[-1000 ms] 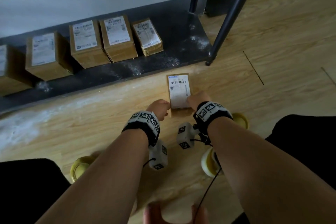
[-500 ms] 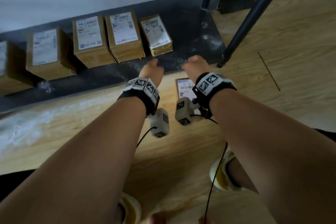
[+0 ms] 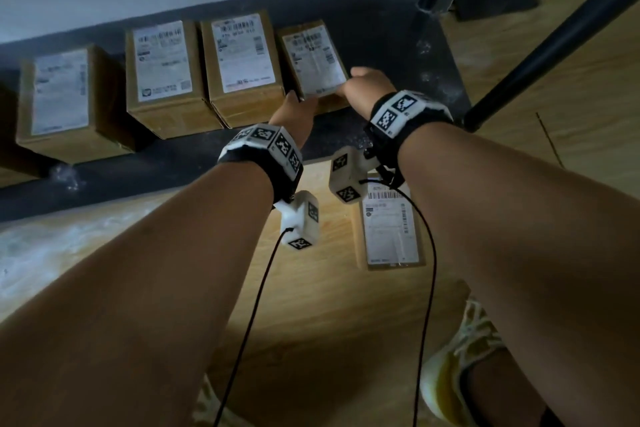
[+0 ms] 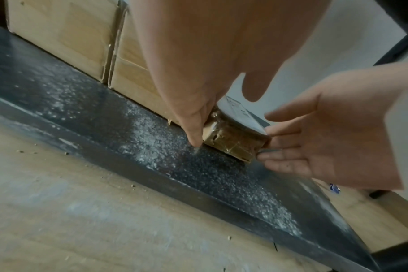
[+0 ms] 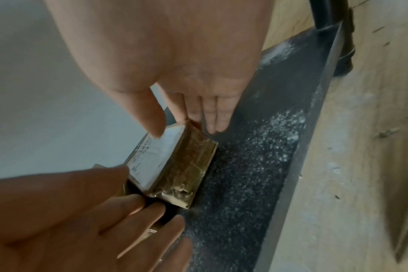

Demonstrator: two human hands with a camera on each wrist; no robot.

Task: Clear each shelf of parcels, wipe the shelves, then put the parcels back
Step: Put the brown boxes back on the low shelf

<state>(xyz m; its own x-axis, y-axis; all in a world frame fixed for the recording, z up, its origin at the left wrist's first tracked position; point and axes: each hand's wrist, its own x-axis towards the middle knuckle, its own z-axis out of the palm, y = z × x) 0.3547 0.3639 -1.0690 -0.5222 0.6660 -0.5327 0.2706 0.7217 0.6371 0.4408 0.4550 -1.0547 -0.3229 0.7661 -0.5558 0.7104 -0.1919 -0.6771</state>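
A small brown taped parcel (image 3: 315,62) with a white label lies rightmost in a row on the dark bottom shelf (image 3: 381,45). My left hand (image 3: 298,107) touches its near left side, and my right hand (image 3: 360,83) touches its right side. In the left wrist view the left hand (image 4: 221,117) has straight fingers down beside the parcel (image 4: 233,145) and the thumb over its top. In the right wrist view the right hand (image 5: 184,127) has its thumb on the label and its fingers at the far end of the parcel (image 5: 175,165). The parcel rests on the shelf.
Three larger labelled boxes (image 3: 242,62) (image 3: 162,73) (image 3: 65,97) stand left of it on the shelf. White dust speckles the shelf board (image 4: 151,138). A flat parcel (image 3: 391,229) lies on the wooden floor. Black posts (image 3: 554,38) rise at the right. A yellow shoe (image 3: 460,357) is below.
Both hands let go of the flat parcel on the floor and reached forward to the shelf. They now touch the sides of the small rightmost parcel.
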